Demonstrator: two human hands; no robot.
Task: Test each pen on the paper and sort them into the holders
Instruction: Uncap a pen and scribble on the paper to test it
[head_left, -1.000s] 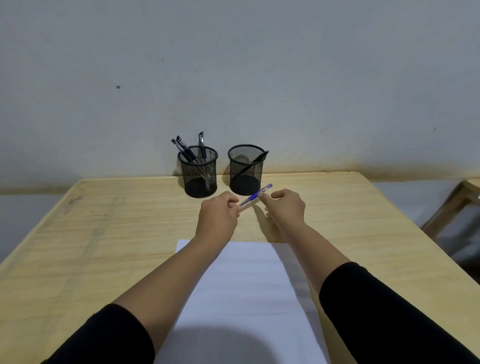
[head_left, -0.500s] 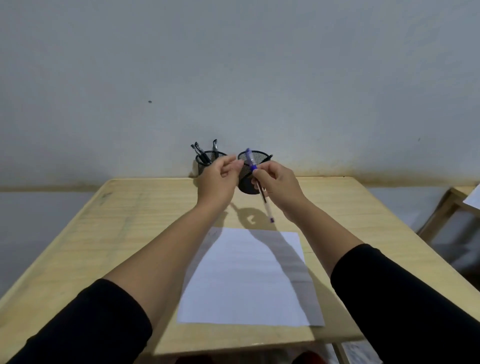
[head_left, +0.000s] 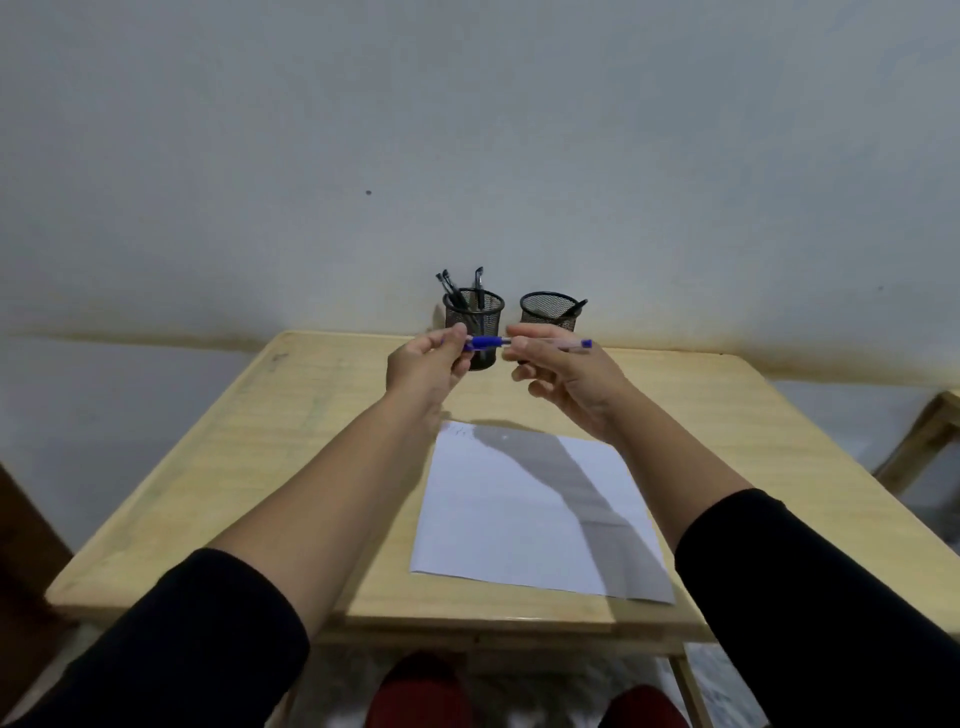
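While raised, hands: left hand (head_left: 423, 364) pinches blue cap (head_left: 484, 342); right hand (head_left: 563, 379) pinches clear pen (head_left: 550, 343).
Far surface (head_left: 291, 467): two black mesh holders (head_left: 474, 328), cylindrical.
Near: white paper (head_left: 519, 519), flat.

Both hands (head_left: 423, 364) raised — pinching grip

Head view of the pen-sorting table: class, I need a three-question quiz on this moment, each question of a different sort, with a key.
1. True or false: the blue pen is held level between the left hand and the right hand.
2. Which mesh holder shows more pens: A) the left holder B) the right holder?
3. Fill in: the white paper lies flat on the wooden ____.

Key: 1 true; 2 A; 3 table.
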